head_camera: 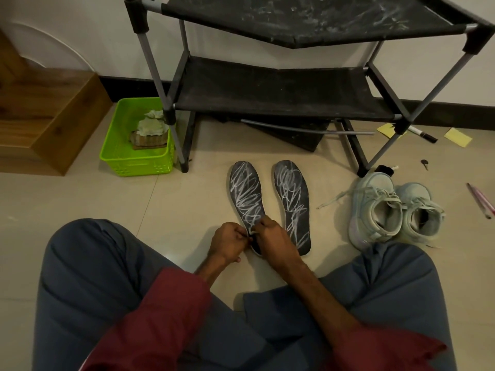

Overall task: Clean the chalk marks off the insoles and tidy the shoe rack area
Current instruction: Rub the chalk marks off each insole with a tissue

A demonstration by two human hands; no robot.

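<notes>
Head view: a person sits on a beige tiled floor (187,188) with the knees apart, in blue-grey trousers and dark red sleeves.
Left insole (246,191): dark grey, flat and foot-shaped, covered with white chalk scribbles. It lies on the floor in front of the person, the toe end toward the rack. Its heel end is under both hands.
Right insole (293,199): the same dark grey kind with the same chalk scribbles. It lies just beside the first one, parallel, not touching it. Its heel end is just beside the right hand, and no hand touches it.
Left hand (227,243): fingers curled, and the fingertips meet those of the other hand over the heel of the left insole.
Right hand (276,242): fingers curled too, with the knuckles up, covering the heel part of the left insole.
Small whitish piece (251,232): both hands pinch it between their fingertips. What it is, I cannot tell.
Shoe rack (267,89): black fabric shelves on grey tubes, standing against the wall behind the insoles. The top shelf carries white chalk smears.
Green plastic basket (128,162): left of the rack, with crumpled paper inside.
Pale blue-green sneakers (375,207): a pair with loose laces, right of the insoles and near the rack's leg.
Yellow paper notes (458,136): on the floor at the far right, near a dark marker pen (424,134).
</notes>
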